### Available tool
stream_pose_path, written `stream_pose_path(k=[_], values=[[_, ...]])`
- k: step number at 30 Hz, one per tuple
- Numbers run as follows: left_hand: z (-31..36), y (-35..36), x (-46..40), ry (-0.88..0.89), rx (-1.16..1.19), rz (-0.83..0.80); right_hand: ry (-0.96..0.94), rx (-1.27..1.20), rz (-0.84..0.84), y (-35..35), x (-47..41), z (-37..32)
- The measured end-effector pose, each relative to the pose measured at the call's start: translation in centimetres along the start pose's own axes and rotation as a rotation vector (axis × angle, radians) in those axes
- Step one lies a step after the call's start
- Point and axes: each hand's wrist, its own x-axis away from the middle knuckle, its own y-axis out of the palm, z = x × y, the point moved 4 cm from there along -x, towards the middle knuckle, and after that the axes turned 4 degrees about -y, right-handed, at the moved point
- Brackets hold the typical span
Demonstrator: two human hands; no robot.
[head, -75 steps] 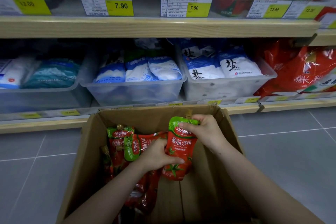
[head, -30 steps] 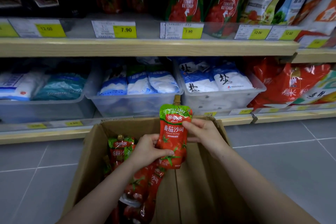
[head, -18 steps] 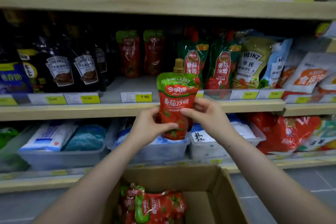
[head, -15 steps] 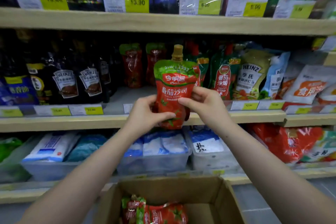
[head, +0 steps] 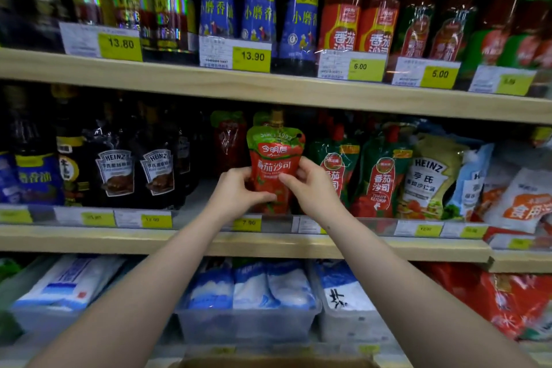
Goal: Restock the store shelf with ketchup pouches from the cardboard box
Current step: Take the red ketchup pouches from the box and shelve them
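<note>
Ketchup pouch [head: 274, 164] held upright at the front of the middle shelf [head: 245, 243], long axis vertical, spout cap at top, printed face toward the camera. Red body, green upper band; "SINCE 1993" legible on the band, then large white Chinese characters lower down. Gripped from both sides: left hand [head: 239, 193] wrapped round the lower left edge with thumb across the front, right hand [head: 310, 185] curled round the right edge with thumb on the front. Lower edge just above the clear price rail, over a yellow tag reading 7.90 [head: 248, 222]. More of the same red pouches [head: 228, 140] standing behind, deeper in the shelf. To the right, green-and-red pouches [head: 379, 176] marked "TOMATO KETCHUP", then a pale Heinz pouch [head: 428, 176]. To the left, dark Heinz bottles [head: 136, 170]. On the shelf above, tags reading 13.80, 13.90, 6.00 and 5.00. Cardboard box [head: 274, 363] rim barely visible at the bottom edge.
</note>
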Motion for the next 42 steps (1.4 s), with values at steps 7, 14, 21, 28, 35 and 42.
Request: stream_pose_path(k=[7,14,21,28,35,42], values=[[-2.5,1.5,-0.6,-0.070,-0.029,-0.092,0.080,0.198,0.168,0.3,-0.3,3.0],[-2.1,0.5,0.7,-0.070,-0.051,0.047,0.052,0.185,0.131,0.3,1.8,2.5],[-2.4,-0.5,2.6,0.173,-0.397,-0.160,-0.022,0.614,-0.155,0.9,3.7,3.2],[-2.0,-1.8,-0.6,0.203,-0.694,-0.338,0.047,0.709,-0.172,2.3,1.1,3.5],[-3.1,-1.2,-3.0,0.173,-0.746,-0.379,0.130,0.715,-0.134,3.8,-2.1,4.4],[-3.4,-1.0,-2.8,0.137,-0.679,-0.312,0.129,0.656,-0.066,3.9,-2.1,4.3]])
